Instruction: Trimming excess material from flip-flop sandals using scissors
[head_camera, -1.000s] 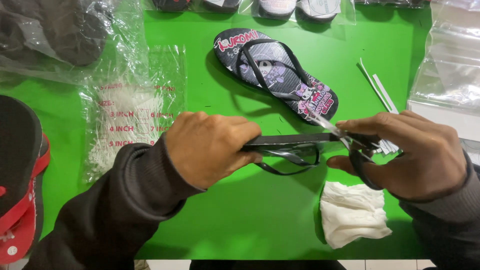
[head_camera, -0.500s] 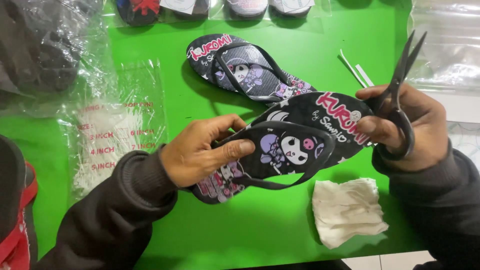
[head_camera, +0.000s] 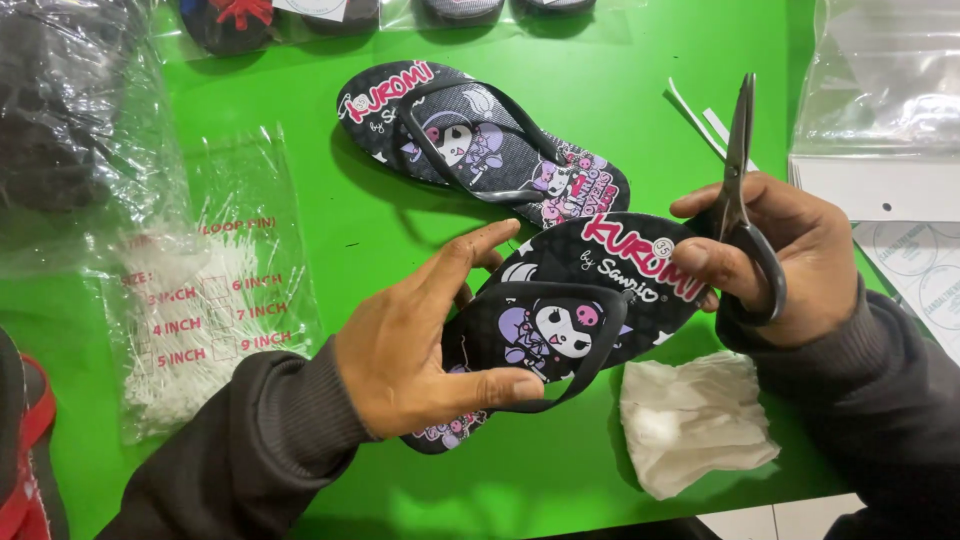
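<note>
Left hand (head_camera: 425, 345) is what I check first: it grips a black flip-flop (head_camera: 570, 320) with a cartoon print, thumb pressed along the near side of the strap, the other fingers spread up along the far edge. I see the sandal held sole-up-to-camera, tilted, just above the green table (head_camera: 330, 230). Right hand (head_camera: 775, 265) touches the sandal's heel end with its fingertips while it is closed around a pair of scissors (head_camera: 745, 195), fingers through the black loops, blades together and pointing straight away from me. Beyond the left hand lies the matching flip-flop (head_camera: 480, 140), flat on the table. Just below the right hand sits a crumpled white cloth (head_camera: 690, 425). Further out to the left of the left hand I make out a clear bag of white loop pins (head_camera: 205, 320).
</note>
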